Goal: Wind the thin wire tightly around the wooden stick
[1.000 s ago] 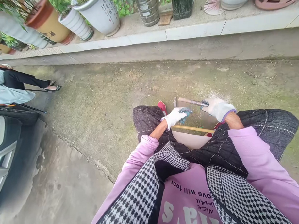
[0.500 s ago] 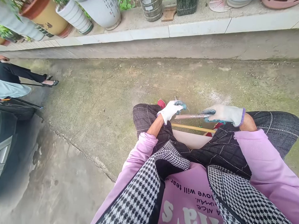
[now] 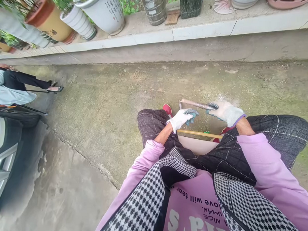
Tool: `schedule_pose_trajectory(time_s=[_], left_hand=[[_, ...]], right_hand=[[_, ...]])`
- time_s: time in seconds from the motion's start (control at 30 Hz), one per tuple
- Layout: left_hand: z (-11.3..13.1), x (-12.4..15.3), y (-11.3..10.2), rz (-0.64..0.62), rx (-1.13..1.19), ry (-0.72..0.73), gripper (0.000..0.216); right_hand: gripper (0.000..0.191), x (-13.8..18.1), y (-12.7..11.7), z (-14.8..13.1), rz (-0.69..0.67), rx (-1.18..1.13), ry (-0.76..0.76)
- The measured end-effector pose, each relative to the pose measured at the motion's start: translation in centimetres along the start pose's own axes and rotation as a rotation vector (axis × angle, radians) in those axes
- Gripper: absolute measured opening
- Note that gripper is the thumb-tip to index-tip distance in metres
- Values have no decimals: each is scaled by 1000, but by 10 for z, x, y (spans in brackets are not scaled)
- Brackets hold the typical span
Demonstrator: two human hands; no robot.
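My right hand (image 3: 226,113), in a white glove with a grey-blue palm, is closed on one end of a pinkish rod (image 3: 189,102). Shiny, silvery winding covers the part near my fingers, and a short piece sticks out sideways at the far end. My left hand (image 3: 184,118), gloved alike, is closed below the rod and apart from it. A thin pale strand (image 3: 197,109) runs between the winding and its fingertips. Below both hands, a yellow stick (image 3: 201,134) lies across between my knees, beside a pale board-like surface (image 3: 197,145).
A low tiled ledge (image 3: 204,31) runs along the far side, bearing potted plants such as a white pot (image 3: 104,14). At the left, a person (image 3: 21,82) sits with legs outstretched, near a parked car (image 3: 3,150). Concrete ground (image 3: 98,110) lies between.
The rod has swung away from me and tilted, its free end now above my left hand. My right hand moved slightly up; my left hand moved down and right.
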State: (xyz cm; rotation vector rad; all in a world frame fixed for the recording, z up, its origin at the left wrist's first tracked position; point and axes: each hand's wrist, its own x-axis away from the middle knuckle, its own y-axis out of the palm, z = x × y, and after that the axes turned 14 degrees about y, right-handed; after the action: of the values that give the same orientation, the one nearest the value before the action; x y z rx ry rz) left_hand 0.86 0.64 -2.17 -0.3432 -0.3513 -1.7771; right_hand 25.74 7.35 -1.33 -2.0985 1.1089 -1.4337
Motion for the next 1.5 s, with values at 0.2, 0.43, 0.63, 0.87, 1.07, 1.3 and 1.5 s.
schedule_pose_trajectory(time_s=[0.2,0.43,0.63,0.87,1.07,1.3,1.5], left_hand=[[-1,-4,-3,29,9,14,12],[8,-7,-21,68,-133,98,15],[8,-1,-11,68,-278,19,13],[13,3,3,64,-52,-19,16],[9,-4,-5,94,11,38,3],[5,-12,-21,136,-146,145,7],[3,-6,-15,108,-215,71,4]], right_hand=[[54,19,1,4,-338,-534,-73],[43,20,-12,21,-435,-202,-158],[22,-3,5,15,-204,261,-54],[24,-3,6,1,3,67,13],[60,17,-2,9,-286,-593,-57],[36,12,-6,22,-396,-232,-203],[8,4,3,4,-184,274,-11]])
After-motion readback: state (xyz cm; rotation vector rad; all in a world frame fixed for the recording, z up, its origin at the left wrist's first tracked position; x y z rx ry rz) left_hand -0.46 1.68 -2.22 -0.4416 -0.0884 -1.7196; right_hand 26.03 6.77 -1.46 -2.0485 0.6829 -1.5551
